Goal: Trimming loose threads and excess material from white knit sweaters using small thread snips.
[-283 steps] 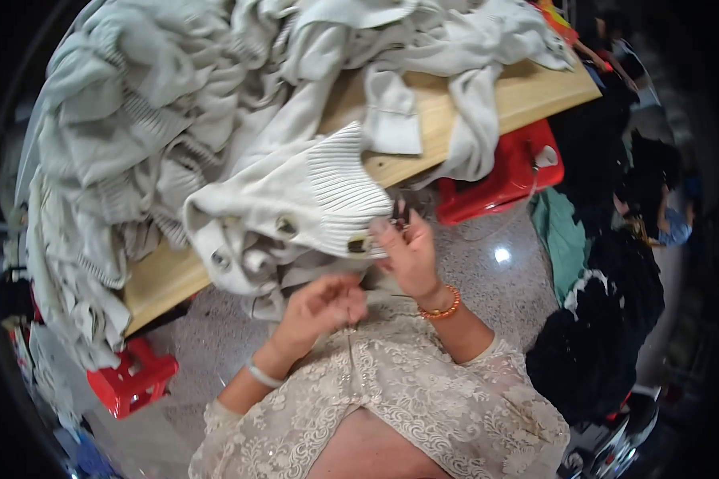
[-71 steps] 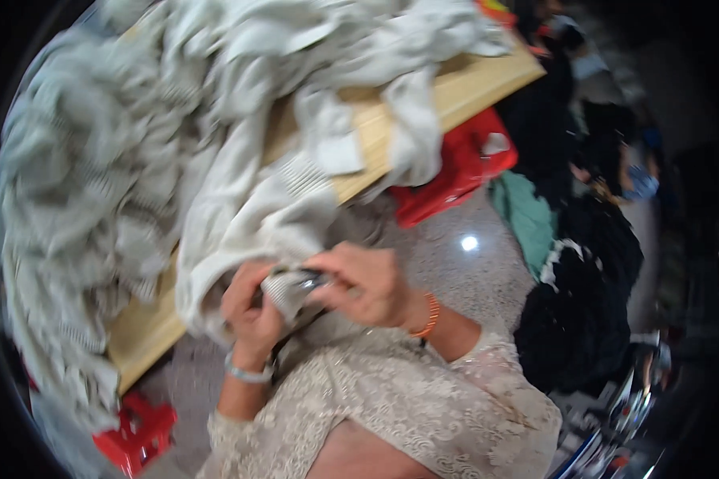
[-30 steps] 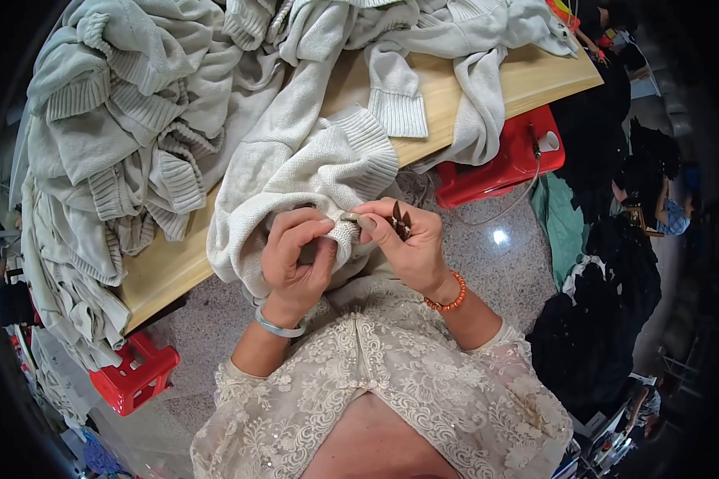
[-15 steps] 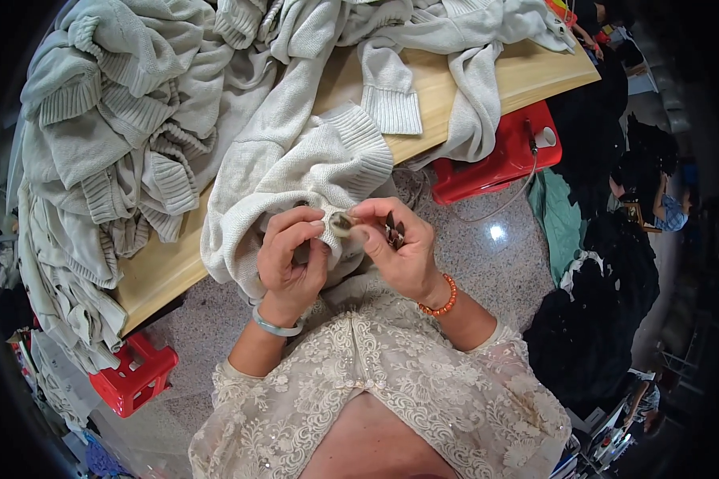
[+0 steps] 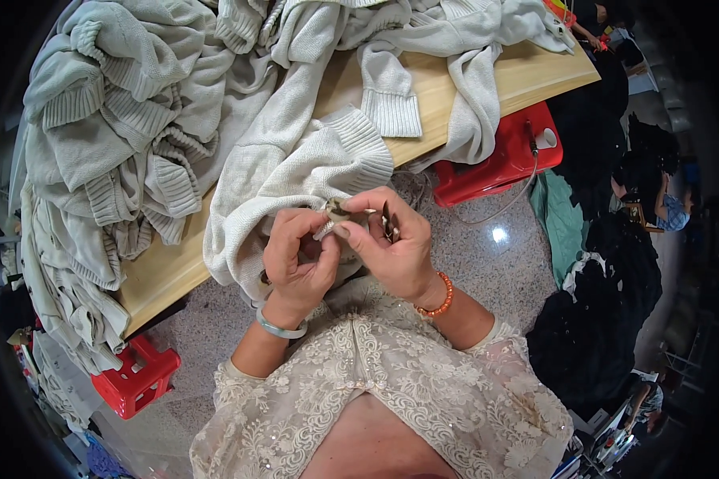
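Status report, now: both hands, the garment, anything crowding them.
Left hand and right hand pinch the pale knit sweater edge. Small dark tool in right hand. Sweater pile crowds the table.

No pkgs, labels, signs or screens can be made out anywhere in view; nothing of that kind is seen on the table or floor.

Both forearms rise from the lower edge, wrists bent inward, hands meeting close to the chest. The left hand is curled, thumb and fingers pinched together. The right hand faces it, fingertips pressed against the left thumb.
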The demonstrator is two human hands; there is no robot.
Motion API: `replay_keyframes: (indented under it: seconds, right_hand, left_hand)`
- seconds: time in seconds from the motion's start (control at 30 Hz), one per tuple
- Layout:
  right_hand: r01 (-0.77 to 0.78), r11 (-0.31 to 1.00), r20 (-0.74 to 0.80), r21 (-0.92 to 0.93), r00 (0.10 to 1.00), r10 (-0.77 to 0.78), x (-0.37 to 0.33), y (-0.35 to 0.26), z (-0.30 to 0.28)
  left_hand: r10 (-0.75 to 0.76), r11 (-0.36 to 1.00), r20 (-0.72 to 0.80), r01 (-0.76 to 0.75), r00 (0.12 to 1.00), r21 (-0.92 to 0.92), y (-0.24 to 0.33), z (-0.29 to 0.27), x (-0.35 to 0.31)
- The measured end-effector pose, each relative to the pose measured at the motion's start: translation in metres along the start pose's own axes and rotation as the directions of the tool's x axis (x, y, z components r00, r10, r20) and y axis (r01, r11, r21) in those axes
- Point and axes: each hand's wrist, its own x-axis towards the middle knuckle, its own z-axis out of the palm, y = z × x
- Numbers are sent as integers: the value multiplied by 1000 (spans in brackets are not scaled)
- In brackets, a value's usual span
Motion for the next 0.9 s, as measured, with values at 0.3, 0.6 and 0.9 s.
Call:
replay_keyframes:
  seconds: [0.3,0.6,0.9]
  right_hand:
    - [222,963,10,-152,975,-223,9,0,-3]
    - [-196,895,-11,401,976,219,15,14,0]
    - [-162,976,134,143,981,143,17,-6,-10]
  left_hand:
    - [-63,998,98,62,993,8,2,-8,-4]
    - [-137,990,39,137,990,-15,-5,-2,1]
    - [146,949,209,-197,967,247,-2,-6,-8]
